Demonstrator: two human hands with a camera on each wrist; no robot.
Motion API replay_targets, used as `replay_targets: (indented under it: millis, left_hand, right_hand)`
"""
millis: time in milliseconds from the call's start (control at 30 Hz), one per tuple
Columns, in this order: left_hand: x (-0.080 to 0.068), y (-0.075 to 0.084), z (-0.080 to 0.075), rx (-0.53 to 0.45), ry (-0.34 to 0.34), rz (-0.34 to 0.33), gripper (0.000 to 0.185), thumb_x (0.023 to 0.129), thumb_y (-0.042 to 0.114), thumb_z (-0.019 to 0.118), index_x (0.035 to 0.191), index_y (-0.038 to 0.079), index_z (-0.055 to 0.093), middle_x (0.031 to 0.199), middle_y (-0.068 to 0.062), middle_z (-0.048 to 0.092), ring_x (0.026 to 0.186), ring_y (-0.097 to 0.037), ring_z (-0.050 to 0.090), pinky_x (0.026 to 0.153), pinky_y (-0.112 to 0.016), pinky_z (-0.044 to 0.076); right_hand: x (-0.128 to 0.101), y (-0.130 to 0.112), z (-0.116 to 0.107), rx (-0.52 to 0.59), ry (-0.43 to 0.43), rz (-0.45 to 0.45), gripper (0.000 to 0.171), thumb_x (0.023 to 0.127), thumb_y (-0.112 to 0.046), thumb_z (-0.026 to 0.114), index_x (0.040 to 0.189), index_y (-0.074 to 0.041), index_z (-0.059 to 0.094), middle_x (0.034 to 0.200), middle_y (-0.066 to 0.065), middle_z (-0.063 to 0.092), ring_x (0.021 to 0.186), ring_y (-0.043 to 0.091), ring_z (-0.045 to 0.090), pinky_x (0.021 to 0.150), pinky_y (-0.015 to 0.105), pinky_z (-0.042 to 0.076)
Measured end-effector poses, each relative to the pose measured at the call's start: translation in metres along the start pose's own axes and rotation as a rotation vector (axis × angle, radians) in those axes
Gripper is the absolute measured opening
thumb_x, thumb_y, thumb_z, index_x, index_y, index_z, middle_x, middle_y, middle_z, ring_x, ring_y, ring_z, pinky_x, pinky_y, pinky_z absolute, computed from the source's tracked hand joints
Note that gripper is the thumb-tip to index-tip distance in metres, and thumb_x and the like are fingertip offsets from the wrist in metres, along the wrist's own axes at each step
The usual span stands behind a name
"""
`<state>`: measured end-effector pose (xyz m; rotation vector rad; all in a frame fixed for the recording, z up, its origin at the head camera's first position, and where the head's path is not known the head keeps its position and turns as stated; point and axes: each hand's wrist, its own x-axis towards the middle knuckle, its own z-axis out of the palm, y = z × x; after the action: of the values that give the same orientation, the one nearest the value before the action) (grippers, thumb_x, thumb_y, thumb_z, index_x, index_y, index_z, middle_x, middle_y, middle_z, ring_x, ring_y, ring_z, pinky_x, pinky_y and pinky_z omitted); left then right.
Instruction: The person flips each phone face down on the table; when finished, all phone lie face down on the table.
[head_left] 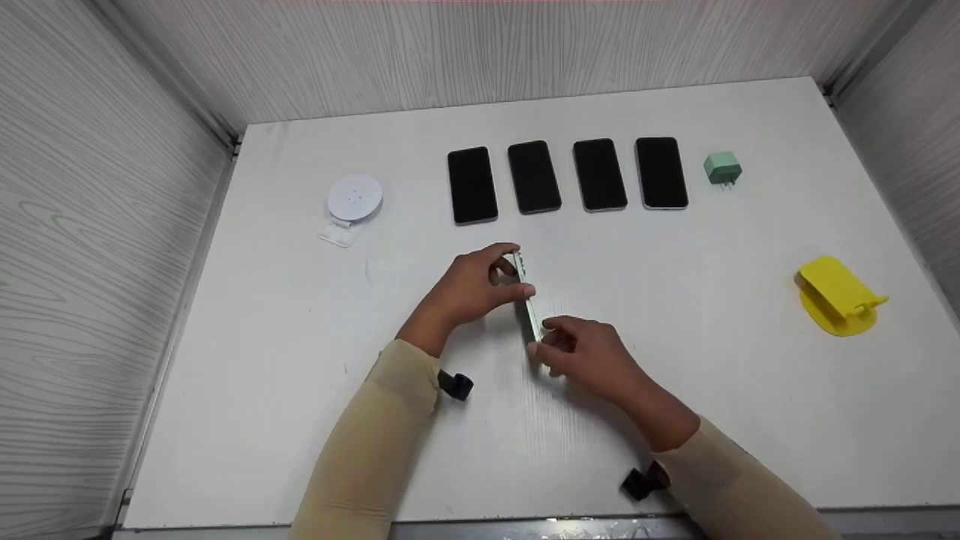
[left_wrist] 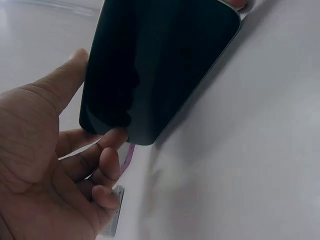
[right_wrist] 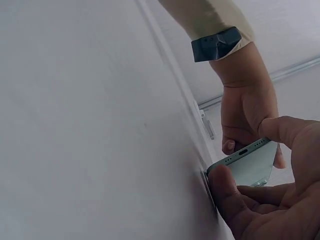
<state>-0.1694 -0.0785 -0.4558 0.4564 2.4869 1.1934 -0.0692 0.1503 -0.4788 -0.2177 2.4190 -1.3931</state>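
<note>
A light green smartphone (head_left: 530,311) stands tipped up on its long edge at the middle of the white table. At its far end my left hand (head_left: 469,289) grips it between thumb and fingers. My right hand (head_left: 596,356) pinches the near end. Its dark screen (left_wrist: 160,65) faces the left palm in the left wrist view. The right wrist view shows the pale green back (right_wrist: 250,172) and the end with the charging port (right_wrist: 243,152), with right-hand fingers at the corners.
Several dark-screened phones (head_left: 472,186) lie in a row farther back. A green plug adapter (head_left: 723,168) is right of them, a white round disc (head_left: 355,198) with a small white packet (head_left: 339,234) left. A yellow stand (head_left: 836,296) lies at the right. Panel walls (head_left: 480,52) surround the table.
</note>
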Motion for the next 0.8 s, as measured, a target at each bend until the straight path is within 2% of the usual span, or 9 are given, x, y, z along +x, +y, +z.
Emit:
replay_targets:
  millis: [100,267,400,500,567,633,733,800]
  left_hand:
    - [-0.001,-0.002,-0.006,-0.004,-0.029,0.002,0.083,0.092,0.042,0.089,0.162,0.015,0.052,0.134,-0.001,0.071,0.105,-0.020,0.059,0.091,-0.037,0.051]
    - [-0.004,-0.006,-0.015,-0.014,-0.060,-0.005,0.087,0.087,0.033,0.095,0.161,0.012,0.053,0.134,-0.004,0.068,0.106,-0.021,0.058,0.087,-0.035,0.049]
    - [-0.009,-0.010,-0.020,-0.018,-0.086,-0.008,0.092,0.084,0.030,0.098,0.161,0.013,0.051,0.129,-0.007,0.067,0.112,-0.024,0.058,0.094,-0.039,0.050]
    - [-0.012,-0.016,-0.022,-0.021,-0.103,0.004,0.093,0.082,0.029,0.099,0.161,0.013,0.051,0.132,-0.005,0.067,0.117,-0.025,0.059,0.103,-0.042,0.050]
    - [-0.014,-0.022,-0.023,-0.024,-0.118,0.013,0.092,0.082,0.027,0.099,0.160,0.014,0.051,0.136,-0.002,0.066,0.121,-0.024,0.059,0.108,-0.043,0.049]
    - [-0.015,-0.027,-0.023,-0.025,-0.131,0.021,0.093,0.083,0.025,0.098,0.161,0.014,0.050,0.137,-0.001,0.065,0.121,-0.024,0.059,0.111,-0.043,0.048]
    - [-0.017,-0.033,-0.023,-0.012,-0.143,0.028,0.095,0.083,0.021,0.098,0.163,0.013,0.047,0.131,-0.004,0.065,0.118,-0.024,0.058,0.109,-0.042,0.048]
    - [-0.019,-0.036,-0.023,0.011,-0.142,0.020,0.098,0.083,0.020,0.098,0.165,0.011,0.045,0.126,-0.006,0.064,0.114,-0.024,0.057,0.106,-0.040,0.048]
  right_hand:
    - [0.000,-0.002,0.001,-0.011,0.008,0.022,0.058,0.099,-0.040,0.080,0.141,-0.002,0.069,0.114,0.003,0.082,0.087,0.012,0.078,0.093,0.040,0.059]
    - [0.001,-0.004,0.007,-0.050,0.049,0.024,0.054,0.091,-0.040,0.088,0.133,-0.008,0.075,0.114,0.005,0.080,0.092,0.015,0.075,0.082,0.037,0.060]
    - [0.005,-0.005,0.014,-0.127,0.096,0.013,0.046,0.084,-0.042,0.093,0.117,-0.013,0.079,0.104,0.002,0.078,0.080,0.015,0.066,0.070,0.034,0.053]
    - [0.008,-0.006,0.017,-0.193,0.121,0.007,0.046,0.081,-0.048,0.095,0.107,-0.014,0.077,0.097,0.002,0.073,0.078,0.017,0.060,0.069,0.035,0.049]
    - [0.009,-0.008,0.019,-0.234,0.125,0.008,0.052,0.079,-0.051,0.096,0.109,-0.013,0.077,0.096,0.003,0.070,0.083,0.018,0.060,0.073,0.037,0.051]
    - [0.010,-0.009,0.021,-0.266,0.125,0.016,0.062,0.077,-0.053,0.096,0.119,-0.011,0.077,0.101,0.003,0.069,0.089,0.020,0.062,0.078,0.039,0.053]
    - [0.011,-0.012,0.024,-0.310,0.121,0.030,0.077,0.077,-0.051,0.097,0.135,-0.007,0.072,0.112,0.006,0.069,0.099,0.022,0.065,0.088,0.042,0.057]
    - [0.012,-0.013,0.027,-0.340,0.111,0.030,0.081,0.078,-0.045,0.098,0.141,-0.004,0.068,0.118,0.008,0.068,0.103,0.023,0.067,0.092,0.043,0.058]
